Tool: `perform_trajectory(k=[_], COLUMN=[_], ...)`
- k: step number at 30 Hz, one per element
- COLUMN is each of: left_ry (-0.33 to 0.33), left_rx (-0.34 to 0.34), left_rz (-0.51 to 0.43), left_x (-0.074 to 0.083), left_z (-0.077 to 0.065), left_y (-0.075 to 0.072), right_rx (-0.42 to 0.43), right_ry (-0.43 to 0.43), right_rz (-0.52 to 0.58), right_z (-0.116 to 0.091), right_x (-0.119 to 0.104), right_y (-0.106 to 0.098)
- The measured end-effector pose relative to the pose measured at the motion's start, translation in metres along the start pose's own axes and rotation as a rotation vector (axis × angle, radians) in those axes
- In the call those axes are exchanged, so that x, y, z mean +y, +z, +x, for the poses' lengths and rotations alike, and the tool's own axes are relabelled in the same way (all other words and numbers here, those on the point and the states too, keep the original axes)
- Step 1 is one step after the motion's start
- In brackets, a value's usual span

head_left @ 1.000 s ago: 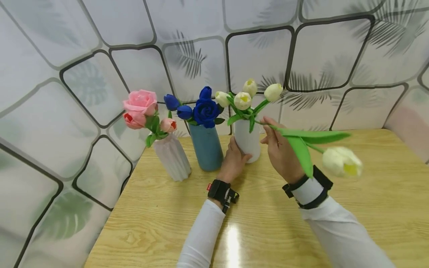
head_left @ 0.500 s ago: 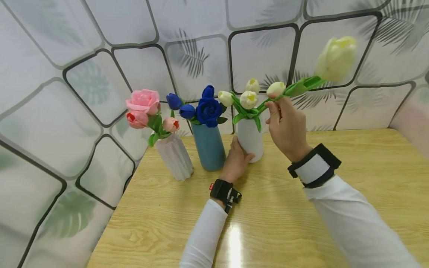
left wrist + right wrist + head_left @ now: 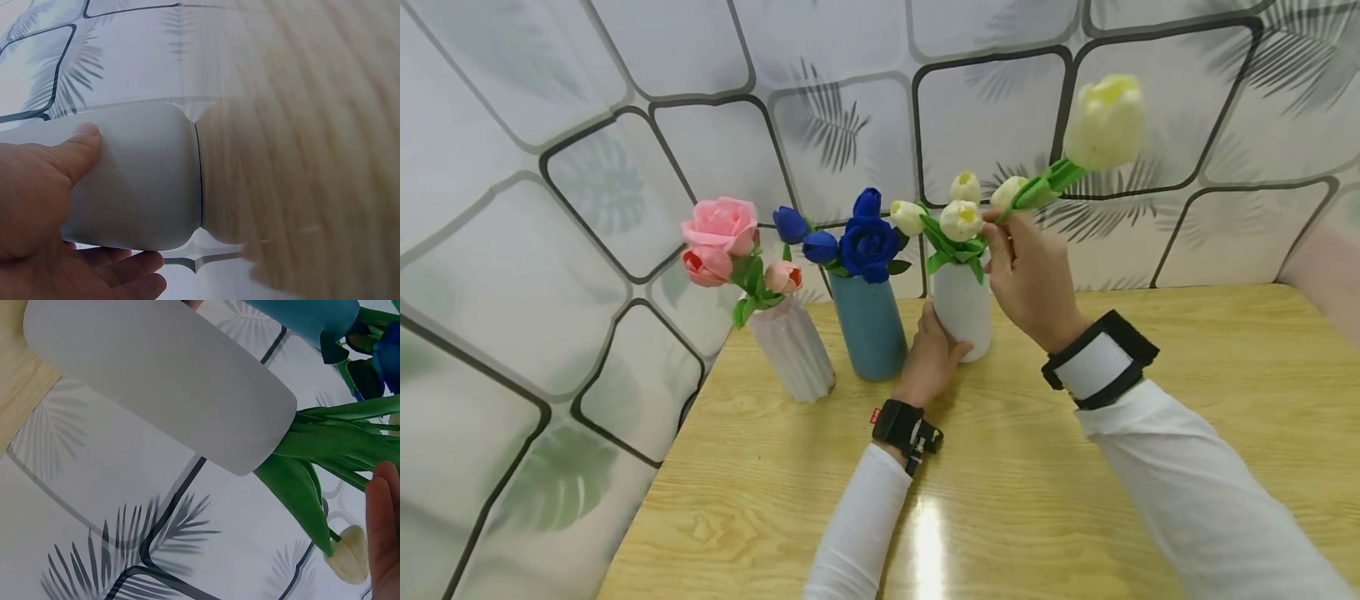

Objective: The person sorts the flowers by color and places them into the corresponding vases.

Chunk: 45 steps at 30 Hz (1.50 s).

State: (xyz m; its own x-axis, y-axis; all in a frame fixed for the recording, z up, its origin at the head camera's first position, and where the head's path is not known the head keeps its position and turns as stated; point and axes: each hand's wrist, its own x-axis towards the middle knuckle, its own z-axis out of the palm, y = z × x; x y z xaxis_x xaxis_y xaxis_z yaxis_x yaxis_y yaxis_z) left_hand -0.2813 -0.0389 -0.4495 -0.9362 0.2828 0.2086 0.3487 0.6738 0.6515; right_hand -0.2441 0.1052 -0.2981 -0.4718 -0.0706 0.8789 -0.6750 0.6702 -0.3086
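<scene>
My left hand [image 3: 927, 365] grips the lower part of a smooth white vase [image 3: 962, 310] standing upright on the table. In the left wrist view the thumb lies along the near side of the vase [image 3: 140, 178] and the fingers reach round below. Several white tulips [image 3: 960, 220] with green leaves stand in it. Just right of the vase mouth, my right hand [image 3: 1036, 279] pinches the stem of another white tulip [image 3: 1105, 125], whose bloom leans up and right over the hand. In the right wrist view only some fingers [image 3: 382, 531] show, beside the green leaves [image 3: 340, 437]; the stem's lower end is hidden.
Left of the white vase stands a blue vase [image 3: 868, 329] with blue flowers [image 3: 867, 243]. Farther left is a ribbed pale pink vase [image 3: 793, 350] with pink flowers [image 3: 720, 227]. A patterned wall covering [image 3: 992, 108] rises behind the wooden table [image 3: 1000, 500].
My right hand has risen and brought the tulip from lying low at the right to upright-leaning, then moved left toward the vase mouth. My left hand keeps its grip on the vase.
</scene>
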Motion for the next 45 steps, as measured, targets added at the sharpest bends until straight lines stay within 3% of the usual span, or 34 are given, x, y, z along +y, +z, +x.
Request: perform_trajectory(k=[9, 17, 22, 25, 29, 35, 42, 45], left_ry=[-0.019, -0.020, -0.016, -0.030, -0.041, -0.033, -0.033, -0.038], left_rx=[-0.005, 0.001, 0.015, 0.012, 0.006, 0.009, 0.006, 0.004], left_rz=[-0.012, -0.012, -0.007, -0.026, -0.048, -0.030, -0.024, -0.024], left_x=[-0.001, 0.001, 0.000, -0.001, 0.000, 0.001, 0.002, 0.002], left_z=[0.001, 0.003, 0.002, 0.002, 0.002, 0.003, 0.001, 0.001], left_y=[0.000, 0.001, 0.001, 0.002, 0.002, 0.002, 0.001, 0.001], right_rx=[-0.193, -0.256, -0.296, -0.272, -0.168, -0.009, 0.085, 0.083], right_ry=[0.040, 0.219, 0.209, 0.231, 0.252, 0.121, 0.043, 0.043], right_rz=[-0.100, -0.036, 0.004, 0.022, 0.036, 0.011, 0.002, 0.019], right_z=[0.008, 0.013, 0.012, 0.010, 0.007, 0.006, 0.003, 0.002], right_x=[0.007, 0.015, 0.018, 0.019, 0.016, 0.015, 0.016, 0.016], right_y=[0.007, 0.007, 0.010, 0.011, 0.006, 0.003, 0.002, 0.002])
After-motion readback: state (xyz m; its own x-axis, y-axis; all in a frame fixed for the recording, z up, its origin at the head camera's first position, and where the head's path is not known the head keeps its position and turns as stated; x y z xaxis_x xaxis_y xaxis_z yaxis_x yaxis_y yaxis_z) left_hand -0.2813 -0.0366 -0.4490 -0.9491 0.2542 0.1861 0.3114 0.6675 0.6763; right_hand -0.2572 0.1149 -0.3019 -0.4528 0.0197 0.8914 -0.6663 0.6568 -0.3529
